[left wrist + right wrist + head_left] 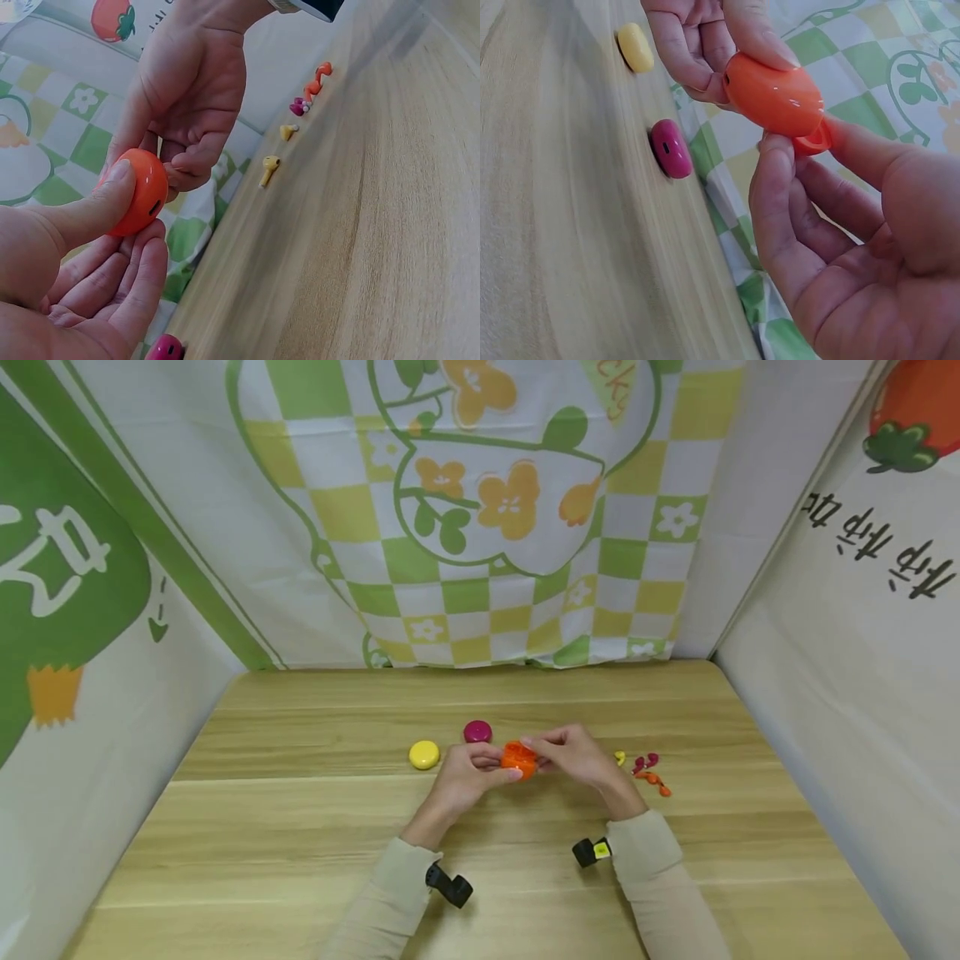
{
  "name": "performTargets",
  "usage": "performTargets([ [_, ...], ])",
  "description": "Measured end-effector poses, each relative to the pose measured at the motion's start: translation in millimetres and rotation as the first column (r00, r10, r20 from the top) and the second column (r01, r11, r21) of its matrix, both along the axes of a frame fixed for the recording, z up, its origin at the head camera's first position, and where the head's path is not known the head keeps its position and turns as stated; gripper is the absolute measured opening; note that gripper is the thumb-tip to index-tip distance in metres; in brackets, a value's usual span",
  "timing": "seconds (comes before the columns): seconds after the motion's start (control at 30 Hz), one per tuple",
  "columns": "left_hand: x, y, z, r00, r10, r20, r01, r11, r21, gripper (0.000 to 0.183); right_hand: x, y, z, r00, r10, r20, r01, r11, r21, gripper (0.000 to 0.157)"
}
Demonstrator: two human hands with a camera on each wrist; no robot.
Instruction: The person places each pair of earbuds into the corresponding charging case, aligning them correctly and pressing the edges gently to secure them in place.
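An orange earbud case [519, 761] is held above the table between both hands, its lid raised. My left hand [459, 778] grips the case body, the thumb across its rounded side in the left wrist view. With thumb and finger, my right hand [581, 758] pinches the lid [814, 140], which hangs partly behind the body in the right wrist view. A small dark port shows on the case [146, 191]. The inside of the case is too small to make out in the head view.
A yellow case [424, 755] and a magenta case [477, 732] lie on the wooden table [315, 827] by the left hand. Right of the right hand lie yellow earbuds [269, 171], magenta earbuds [645, 763] and orange earbuds [654, 782]. Printed cloth hangs behind.
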State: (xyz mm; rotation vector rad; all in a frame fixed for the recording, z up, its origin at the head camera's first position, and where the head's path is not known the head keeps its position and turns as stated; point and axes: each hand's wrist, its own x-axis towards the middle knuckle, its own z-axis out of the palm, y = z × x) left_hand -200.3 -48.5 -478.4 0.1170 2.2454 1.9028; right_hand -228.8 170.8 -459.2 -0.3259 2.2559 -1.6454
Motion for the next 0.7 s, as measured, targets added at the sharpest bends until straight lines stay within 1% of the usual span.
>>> performTargets([
  [0.17,1.7,-1,2.2,1.0,0.016,0.007,-0.016,1.0,0.0,0.029,1.2,1,4.9,1.0,0.017,-0.019,-0.016,1.0,0.021,0.038],
  [0.3,2.1,-4,0.8,1.0,0.028,0.011,-0.028,1.0,0.002,0.034,7.0,12,17.7,0.999,0.019,-0.026,-0.017,0.996,0.089,0.042],
  [0.37,1.7,-7,0.6,0.999,0.033,0.016,-0.033,0.999,-0.002,0.037,9.6,21,25.8,0.999,0.021,-0.043,-0.015,0.991,0.132,0.042],
  [0.43,1.9,-9,1.3,0.999,0.033,0.02,-0.033,0.999,-0.011,0.039,12.3,33,33.0,0.996,0.032,-0.079,-0.016,0.981,0.195,0.04],
  [0.53,1.8,-10,1.6,0.999,0.035,0.025,-0.034,0.999,-0.016,0.038,16.1,54,39.5,0.991,0.04,-0.124,-0.003,0.959,0.282,0.037],
  [0.6,2.2,-10,1.9,0.999,0.034,0.023,-0.034,0.999,-0.017,0.037,19.6,69,43.1,0.987,0.044,-0.155,0.012,0.939,0.345,0.038],
  [0.7,2.2,-10,1.9,0.999,0.032,0.013,-0.032,0.999,-0.012,0.036,25.9,90,47.1,0.98,0.044,-0.194,0.041,0.911,0.41,0.039],
])
